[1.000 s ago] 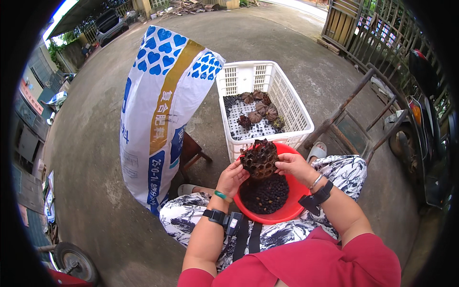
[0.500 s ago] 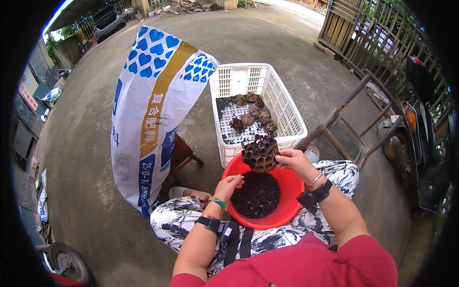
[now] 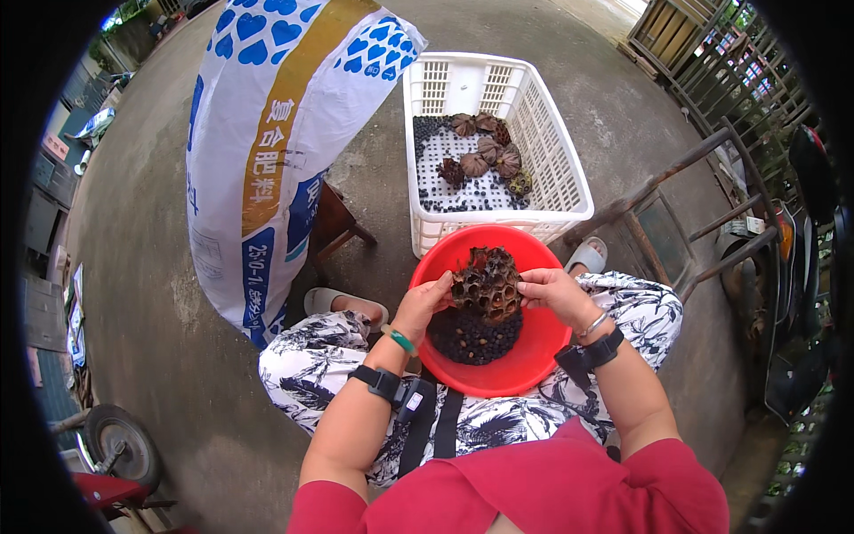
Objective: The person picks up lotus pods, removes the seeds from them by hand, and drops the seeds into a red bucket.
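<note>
A dried brown lotus seed pod (image 3: 486, 283) is held over a red plastic basin (image 3: 539, 351) on my lap. My left hand (image 3: 424, 303) grips the pod's left side and my right hand (image 3: 551, 292) grips its right side. Dark seeds (image 3: 473, 336) lie heaped in the bottom of the basin, under the pod. Both wrists wear black bands.
A white slatted plastic crate (image 3: 551, 160) with several dried pods (image 3: 485, 156) and loose seeds stands just beyond the basin. A tall white and blue sack (image 3: 267, 151) stands at the left on a low wooden stool (image 3: 334, 222). A dark metal frame (image 3: 676, 222) stands at the right.
The pod came down from in front of the crate to just over the basin. My left hand rose from the basin and took hold of the pod again.
</note>
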Demonstrator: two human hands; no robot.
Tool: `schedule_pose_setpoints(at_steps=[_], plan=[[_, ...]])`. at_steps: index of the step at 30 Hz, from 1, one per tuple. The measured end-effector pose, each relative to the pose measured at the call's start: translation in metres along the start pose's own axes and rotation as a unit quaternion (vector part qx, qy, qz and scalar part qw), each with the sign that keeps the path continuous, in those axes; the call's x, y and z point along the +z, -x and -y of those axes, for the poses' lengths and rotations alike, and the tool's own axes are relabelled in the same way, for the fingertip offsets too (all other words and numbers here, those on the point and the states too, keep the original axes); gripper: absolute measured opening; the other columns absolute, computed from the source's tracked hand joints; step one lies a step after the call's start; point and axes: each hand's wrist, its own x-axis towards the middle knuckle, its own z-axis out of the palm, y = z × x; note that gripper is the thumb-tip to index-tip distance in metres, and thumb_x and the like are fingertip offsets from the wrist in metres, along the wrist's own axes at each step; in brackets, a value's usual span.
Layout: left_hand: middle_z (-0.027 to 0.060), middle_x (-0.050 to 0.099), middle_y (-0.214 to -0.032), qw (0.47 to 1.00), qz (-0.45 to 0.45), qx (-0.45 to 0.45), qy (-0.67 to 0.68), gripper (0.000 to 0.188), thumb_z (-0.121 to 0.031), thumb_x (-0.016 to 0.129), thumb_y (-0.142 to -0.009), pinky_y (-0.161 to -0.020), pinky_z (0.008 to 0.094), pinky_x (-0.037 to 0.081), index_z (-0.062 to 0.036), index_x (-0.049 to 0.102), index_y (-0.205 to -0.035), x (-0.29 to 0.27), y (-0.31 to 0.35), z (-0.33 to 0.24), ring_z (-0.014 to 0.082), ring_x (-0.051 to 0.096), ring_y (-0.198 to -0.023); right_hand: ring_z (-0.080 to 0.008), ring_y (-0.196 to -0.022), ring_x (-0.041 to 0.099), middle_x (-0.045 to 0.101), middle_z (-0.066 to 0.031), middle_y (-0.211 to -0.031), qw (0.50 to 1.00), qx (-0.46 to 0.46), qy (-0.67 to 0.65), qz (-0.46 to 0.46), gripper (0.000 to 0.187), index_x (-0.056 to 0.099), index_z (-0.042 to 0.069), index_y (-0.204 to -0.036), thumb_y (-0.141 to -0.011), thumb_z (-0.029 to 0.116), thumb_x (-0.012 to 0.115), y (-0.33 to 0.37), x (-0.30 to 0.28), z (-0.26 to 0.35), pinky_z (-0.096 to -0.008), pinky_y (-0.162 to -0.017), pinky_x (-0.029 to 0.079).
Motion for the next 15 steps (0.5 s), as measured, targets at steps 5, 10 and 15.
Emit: schedule_pose_setpoints(at_steps=[5, 10, 15], plan=[[-0.0026, 0.056, -0.078, 1.0, 0.018, -0.013, -0.006, 0.031, -0.041, 0.057, -0.082, -0.074, 0.023, 0.041, -0.0101, 0.058, -0.082, 0.002, -0.035, 0.007, 0.008, 0.052, -0.075, -0.0064, -0.069, 0.056, 0.06, 0.0004, -0.084, 1.0, 0.01, -0.027, 0.003, 0.02, 0.059, 0.001, -0.099, -0.083, 0.013, 0.057, -0.031, -0.025, -0.013, -0.0188, -0.064, 0.044], [-0.0005, 0.058, -0.078, 0.999, -0.01, -0.028, 0.012, 0.032, -0.041, 0.056, -0.083, -0.074, 0.0233, 0.042, -0.0089, 0.059, -0.084, 0.011, -0.057, 0.002, 0.0086, 0.054, -0.073, -0.0068, -0.07, 0.056, 0.06, 0.0002, -0.083, 0.999, 0.029, -0.031, 0.013, 0.02, 0.059, 0.002, -0.099, -0.083, 0.014, 0.057, -0.053, -0.044, -0.013, -0.0193, -0.064, 0.045], [0.0015, 0.061, -0.08, 0.998, -0.027, -0.054, -0.032, 0.034, -0.038, 0.055, -0.085, -0.07, 0.0233, 0.042, -0.0047, 0.061, -0.09, -0.011, -0.054, -0.02, 0.0095, 0.055, -0.073, -0.0084, -0.067, 0.056, 0.06, -0.0005, -0.081, 0.988, 0.012, -0.149, -0.045, 0.018, 0.058, 0.004, -0.097, -0.083, 0.016, 0.057, -0.056, -0.036, 0.027, -0.0203, -0.062, 0.045]])
